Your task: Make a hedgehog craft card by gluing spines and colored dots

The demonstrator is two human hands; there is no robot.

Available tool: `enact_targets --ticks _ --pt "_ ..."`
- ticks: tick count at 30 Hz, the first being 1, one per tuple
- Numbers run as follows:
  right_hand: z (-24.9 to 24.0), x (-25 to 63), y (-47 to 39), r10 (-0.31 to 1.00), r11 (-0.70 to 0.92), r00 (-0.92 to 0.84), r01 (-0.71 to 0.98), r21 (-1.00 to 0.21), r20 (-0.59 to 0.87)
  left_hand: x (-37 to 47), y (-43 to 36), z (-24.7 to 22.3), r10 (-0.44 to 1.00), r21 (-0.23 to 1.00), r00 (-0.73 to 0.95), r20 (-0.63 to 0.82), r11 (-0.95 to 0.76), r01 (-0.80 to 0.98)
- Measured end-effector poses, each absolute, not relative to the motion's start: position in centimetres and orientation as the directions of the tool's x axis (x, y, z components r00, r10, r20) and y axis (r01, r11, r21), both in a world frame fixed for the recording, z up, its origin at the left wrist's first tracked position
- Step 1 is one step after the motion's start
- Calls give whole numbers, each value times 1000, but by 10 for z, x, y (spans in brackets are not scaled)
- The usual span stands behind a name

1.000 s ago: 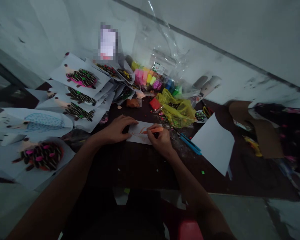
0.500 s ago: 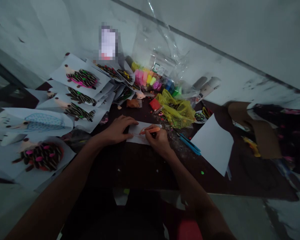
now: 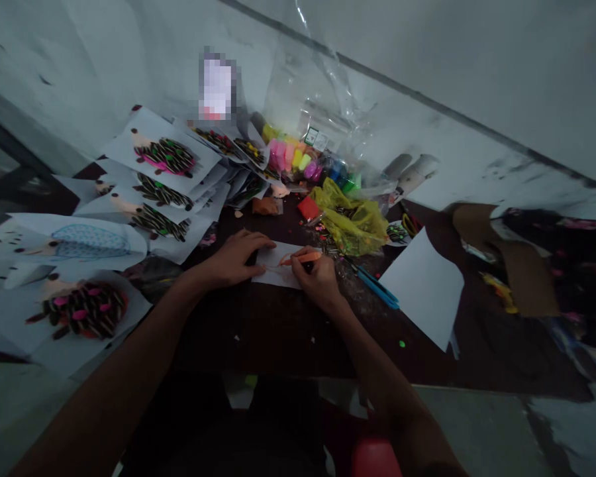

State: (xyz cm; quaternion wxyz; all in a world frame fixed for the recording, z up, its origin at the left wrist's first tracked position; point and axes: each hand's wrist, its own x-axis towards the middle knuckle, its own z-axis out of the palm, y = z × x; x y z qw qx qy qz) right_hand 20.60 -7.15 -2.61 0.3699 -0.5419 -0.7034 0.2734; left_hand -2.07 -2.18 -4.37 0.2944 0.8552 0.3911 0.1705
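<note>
A small white sheet of paper lies on the dark table, with a faint curved line drawn on it. My left hand rests at its left edge, thumb and fingers spread, with the fingertips touching the paper. An orange marker is pinched in my right hand, its tip at the drawn line. Just right of that hand lies a pair of blue-handled scissors; the blades point toward scattered small bits.
Hedgehog pictures on white paper are piled at the left. A yellow plastic bag and a clear bag of colored clay stand at the back. A larger white sheet and brown cardboard lie to the right.
My right hand has shifted slightly to the right with the orange marker, and more of the drawn line shows. The left hand stays in place on the paper.
</note>
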Motion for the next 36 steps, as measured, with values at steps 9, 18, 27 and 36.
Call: enact_targets --ticks 9,18,27,36 --pt "-29 205 -71 961 275 -147 530 -802 233 -21 -21 -45 762 643 643 73 -529 554" --pt "-31 209 -66 957 264 -66 596 -758 281 -20 -22 -44 775 640 629 55 -511 574" --pt "-28 205 -70 954 297 -140 546 -783 264 -20 -21 -45 768 636 638 57 -520 570" --pt "-32 211 -64 958 250 -50 629 -736 282 -19 -22 -41 774 635 632 35 -506 584"
